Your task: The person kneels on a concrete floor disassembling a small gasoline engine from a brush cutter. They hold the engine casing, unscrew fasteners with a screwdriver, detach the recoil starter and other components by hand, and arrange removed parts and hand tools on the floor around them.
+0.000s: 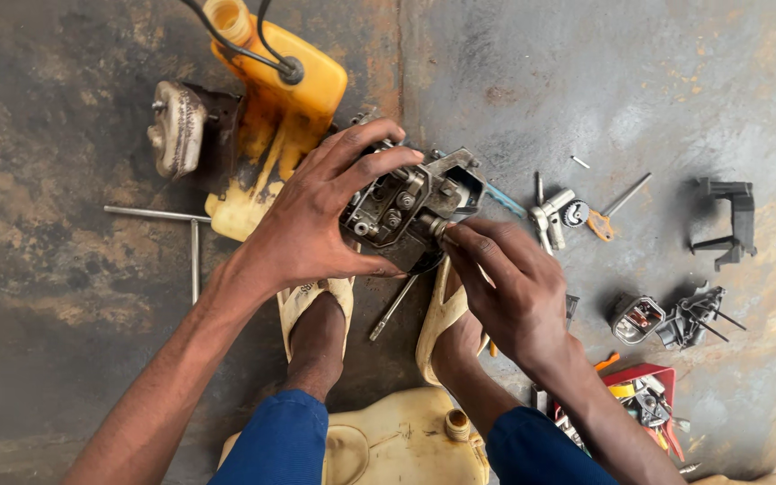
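My left hand (312, 220) grips a grimy metal carburetor-like block (406, 207) from the left, with the fingers curled over its top. From the lower right, my right hand (505, 287) pinches a small part on the block's right side (442, 229) with its fingertips. What exactly those fingertips hold is hidden. The block is held above my two sandalled feet (316, 314) on the stained floor.
A yellow fuel can with black hoses (280, 99) and a rusty part (177, 126) lie at the upper left. A T-shaped wrench (186, 224) lies left. Small metal parts (559, 216), a black bracket (729, 220), an electrical part (637, 319) and a red tool tray (648, 395) lie right. A cream jerrycan (397, 440) sits under my legs.
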`<state>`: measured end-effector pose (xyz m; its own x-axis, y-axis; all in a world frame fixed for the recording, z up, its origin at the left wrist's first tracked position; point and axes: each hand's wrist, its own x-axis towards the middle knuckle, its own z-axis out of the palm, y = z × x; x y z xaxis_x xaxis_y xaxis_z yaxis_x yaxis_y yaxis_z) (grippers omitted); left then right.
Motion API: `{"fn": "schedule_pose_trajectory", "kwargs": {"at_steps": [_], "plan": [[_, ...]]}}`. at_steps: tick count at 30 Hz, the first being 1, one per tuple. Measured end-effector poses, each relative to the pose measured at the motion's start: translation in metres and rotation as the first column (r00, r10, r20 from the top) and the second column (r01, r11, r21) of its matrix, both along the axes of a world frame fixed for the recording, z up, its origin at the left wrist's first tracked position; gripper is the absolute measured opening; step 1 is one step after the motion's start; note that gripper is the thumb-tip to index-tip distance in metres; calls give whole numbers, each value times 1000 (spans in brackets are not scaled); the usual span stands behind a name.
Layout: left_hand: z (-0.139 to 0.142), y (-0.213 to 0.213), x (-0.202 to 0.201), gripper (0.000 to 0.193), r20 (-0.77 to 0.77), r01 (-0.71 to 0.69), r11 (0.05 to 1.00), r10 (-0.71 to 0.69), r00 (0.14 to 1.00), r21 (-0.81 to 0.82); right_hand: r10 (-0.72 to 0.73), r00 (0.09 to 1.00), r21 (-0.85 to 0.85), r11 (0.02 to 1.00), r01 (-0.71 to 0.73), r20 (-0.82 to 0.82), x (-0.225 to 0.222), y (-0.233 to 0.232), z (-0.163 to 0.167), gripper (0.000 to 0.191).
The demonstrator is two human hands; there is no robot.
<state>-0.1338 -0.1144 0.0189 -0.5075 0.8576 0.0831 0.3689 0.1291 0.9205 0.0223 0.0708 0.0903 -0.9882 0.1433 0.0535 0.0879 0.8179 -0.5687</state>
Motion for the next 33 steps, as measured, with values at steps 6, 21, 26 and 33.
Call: {"fn": "schedule_pose_trajectory", "kwargs": {"at_steps": [6, 21, 26, 33], "plan": [[-3, -2, 0, 111, 0, -11, 1000, 11, 1000, -2, 99, 994, 177, 980, -90, -44, -5, -2, -7, 31], [-17, -11, 2, 111, -22, -27, 1000, 27, 999, 13, 314, 941, 167, 928, -332, 126, -20, -1, 4, 55], [-19, -15, 1, 108, -9, -28, 1000, 28, 1000, 10, 310, 939, 209, 918, -337, 150, -24, -8, 8, 43], [-20, -17, 2, 110, -14, -32, 999, 32, 999, 15, 246, 965, 301, 917, -263, 94, -30, -19, 0, 16]]}}
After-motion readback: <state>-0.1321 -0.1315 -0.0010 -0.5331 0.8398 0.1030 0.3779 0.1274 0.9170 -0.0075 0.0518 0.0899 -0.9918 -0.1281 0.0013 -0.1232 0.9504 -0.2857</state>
